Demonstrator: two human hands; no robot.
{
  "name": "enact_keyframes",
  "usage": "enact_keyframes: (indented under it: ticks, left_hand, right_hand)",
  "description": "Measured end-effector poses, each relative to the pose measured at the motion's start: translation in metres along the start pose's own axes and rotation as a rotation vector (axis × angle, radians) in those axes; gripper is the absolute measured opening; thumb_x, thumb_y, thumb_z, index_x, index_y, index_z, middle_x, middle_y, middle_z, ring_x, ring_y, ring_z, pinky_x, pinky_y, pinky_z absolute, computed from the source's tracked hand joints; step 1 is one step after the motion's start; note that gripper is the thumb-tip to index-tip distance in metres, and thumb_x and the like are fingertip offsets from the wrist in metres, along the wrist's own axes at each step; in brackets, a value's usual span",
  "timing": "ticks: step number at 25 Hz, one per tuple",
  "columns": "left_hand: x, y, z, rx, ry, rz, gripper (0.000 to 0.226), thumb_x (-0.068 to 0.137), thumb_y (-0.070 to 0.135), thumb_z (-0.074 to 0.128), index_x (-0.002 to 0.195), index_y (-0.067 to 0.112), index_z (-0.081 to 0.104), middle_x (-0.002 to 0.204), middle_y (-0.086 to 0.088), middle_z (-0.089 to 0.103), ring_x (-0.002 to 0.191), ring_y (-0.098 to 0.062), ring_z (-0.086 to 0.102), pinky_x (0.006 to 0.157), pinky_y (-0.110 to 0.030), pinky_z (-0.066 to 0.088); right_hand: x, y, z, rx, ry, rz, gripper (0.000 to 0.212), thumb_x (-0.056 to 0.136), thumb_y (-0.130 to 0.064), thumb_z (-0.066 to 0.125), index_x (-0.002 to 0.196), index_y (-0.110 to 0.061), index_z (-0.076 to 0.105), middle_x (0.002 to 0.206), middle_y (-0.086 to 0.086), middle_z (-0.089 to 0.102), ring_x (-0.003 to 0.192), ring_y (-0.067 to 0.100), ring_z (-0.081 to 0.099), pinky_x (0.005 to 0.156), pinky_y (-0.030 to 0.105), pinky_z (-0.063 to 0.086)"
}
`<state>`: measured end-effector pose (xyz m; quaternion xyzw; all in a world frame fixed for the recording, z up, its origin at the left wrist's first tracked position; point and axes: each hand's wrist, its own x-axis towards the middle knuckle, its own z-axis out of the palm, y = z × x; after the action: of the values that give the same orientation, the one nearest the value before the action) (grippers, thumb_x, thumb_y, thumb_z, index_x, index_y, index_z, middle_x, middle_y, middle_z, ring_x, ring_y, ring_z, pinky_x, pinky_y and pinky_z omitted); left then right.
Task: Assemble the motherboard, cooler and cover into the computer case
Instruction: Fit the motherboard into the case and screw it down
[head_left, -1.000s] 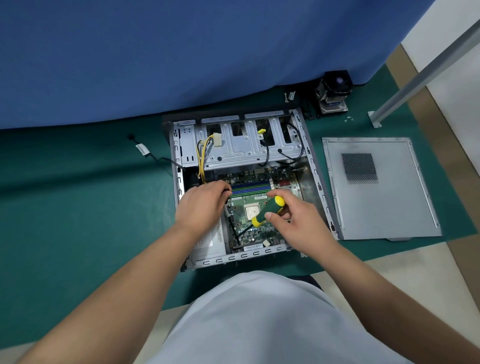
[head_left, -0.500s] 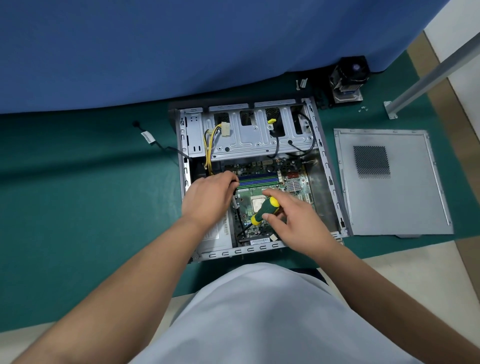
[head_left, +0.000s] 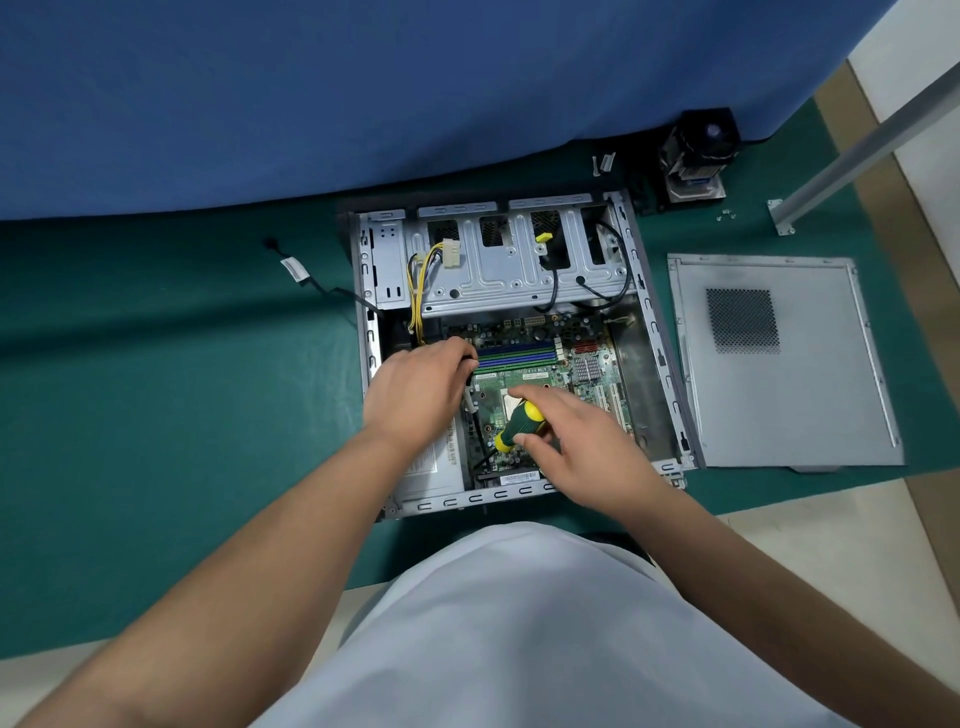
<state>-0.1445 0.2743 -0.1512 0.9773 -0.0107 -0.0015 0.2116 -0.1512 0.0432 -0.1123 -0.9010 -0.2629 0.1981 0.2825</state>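
Board (head_left: 566, 364) seated in case (head_left: 649, 332), screwdriver (head_left: 519, 423) gripped by R hand (head_left: 576, 447), L hand (head_left: 421, 389) curled at board edge (contents can't be told); driver best kept upright, torque light; cooler (head_left: 696, 156), cover (head_left: 779, 358) outside.

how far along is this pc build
Done: motherboard lies inside the case. In hand: right hand holds the screwdriver over it; left hand rests at its edge. Left: cooler and cover lie outside.
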Motion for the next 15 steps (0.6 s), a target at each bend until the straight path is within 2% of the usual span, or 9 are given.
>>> enact_keyframes:
  ticks: [5, 7, 10, 13, 15]
  left_hand:
    - [0.001, -0.001, 0.001, 0.003, 0.010, -0.003, 0.023, 0.107, 0.036, 0.047, 0.111, 0.024, 0.066, 0.094, 0.009, 0.074, 0.080, -0.017, 0.070, 0.071, -0.033, 0.050]
    - [0.000, -0.001, 0.001, -0.006, 0.019, 0.002, 0.022, 0.106, 0.036, 0.048, 0.112, 0.025, 0.067, 0.095, 0.009, 0.075, 0.081, -0.017, 0.070, 0.071, -0.033, 0.049]
    - [0.000, -0.001, -0.001, -0.059, 0.000, 0.022, 0.023, 0.104, 0.040, 0.052, 0.118, 0.028, 0.066, 0.104, 0.011, 0.075, 0.093, -0.015, 0.071, 0.080, -0.035, 0.052]
    - [-0.003, -0.005, -0.007, -0.264, 0.008, 0.009, 0.036, 0.099, 0.037, 0.062, 0.133, 0.027, 0.058, 0.126, 0.009, 0.066, 0.116, -0.013, 0.060, 0.100, -0.038, 0.050]
    - [-0.018, -0.009, -0.013, -0.379, 0.076, 0.007, 0.036, 0.098, 0.031, 0.064, 0.133, 0.026, 0.057, 0.130, 0.008, 0.061, 0.124, -0.012, 0.052, 0.107, -0.041, 0.044]
  right_hand:
    - [0.002, -0.007, 0.001, -0.037, -0.062, -0.020, 0.049, 0.101, -0.039, 0.058, 0.147, -0.033, 0.043, 0.136, -0.003, 0.058, 0.095, 0.016, 0.064, 0.088, 0.039, 0.054]
    - [0.004, -0.013, -0.001, -0.046, -0.086, -0.041, 0.046, 0.099, -0.042, 0.061, 0.142, -0.033, 0.049, 0.130, -0.004, 0.061, 0.097, 0.020, 0.065, 0.085, 0.038, 0.054]
    - [0.011, -0.026, -0.005, -0.191, -0.121, -0.092, 0.042, 0.096, -0.051, 0.062, 0.132, -0.031, 0.056, 0.110, -0.002, 0.063, 0.088, 0.026, 0.065, 0.071, 0.037, 0.052]
    - [0.017, -0.037, -0.006, -0.432, -0.162, -0.139, 0.050, 0.097, -0.067, 0.045, 0.120, -0.023, 0.052, 0.097, 0.001, 0.066, 0.083, 0.031, 0.066, 0.061, 0.037, 0.048]
    - [0.014, -0.042, -0.006, -0.493, -0.135, -0.194, 0.049, 0.100, -0.062, 0.031, 0.120, -0.021, 0.049, 0.100, 0.002, 0.069, 0.088, 0.030, 0.067, 0.062, 0.037, 0.044]
